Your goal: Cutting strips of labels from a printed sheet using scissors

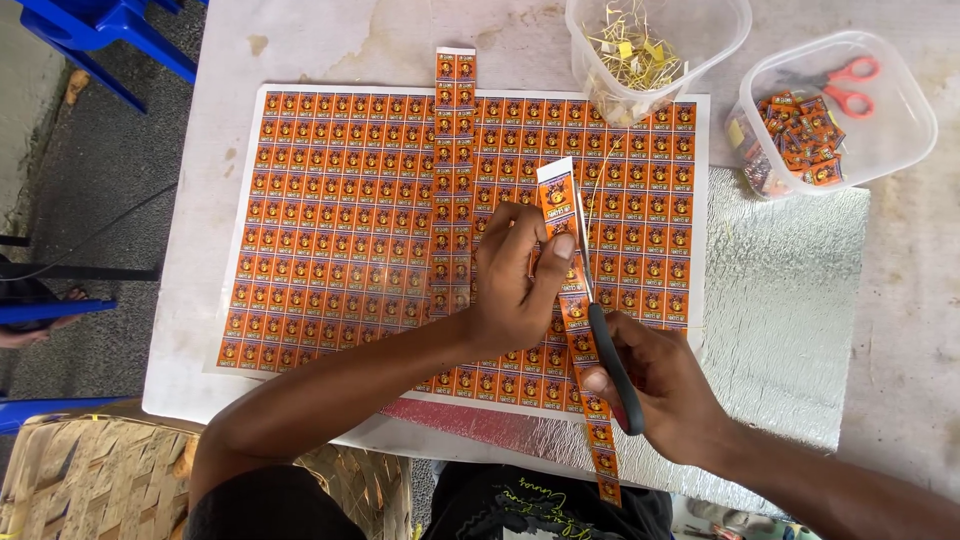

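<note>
Orange, in small repeating squares, covers the big printed label sheet point(350, 220) that lies flat on the white table point(330, 40), and every place below is told from that sheet. Over its right half the left hand point(515, 280) pinches a long narrow strip of labels point(575, 300) between thumb and fingers, holding it lengthwise so its lower end trails past the sheet's near edge. Just right of that hand, the right hand point(665, 385) is closed around the black handles of a pair of scissors point(600, 310), whose blades run up along the strip's right edge. By my reading the step in hand is a lengthwise cut along the strip; the next move seems to call for steady blades on the printed line and a taut strip. Another narrow strip point(455, 170) lies down the sheet's middle, jutting past its far edge. Beyond the sheet's far right corner stand a clear tub of yellowish wiry bits point(640, 50) and, further right, a clear tub of cut orange labels point(810, 135) with red-handled scissors point(850, 85) inside. Silver foil sheeting point(780, 300) lies under the sheet's right side
</note>
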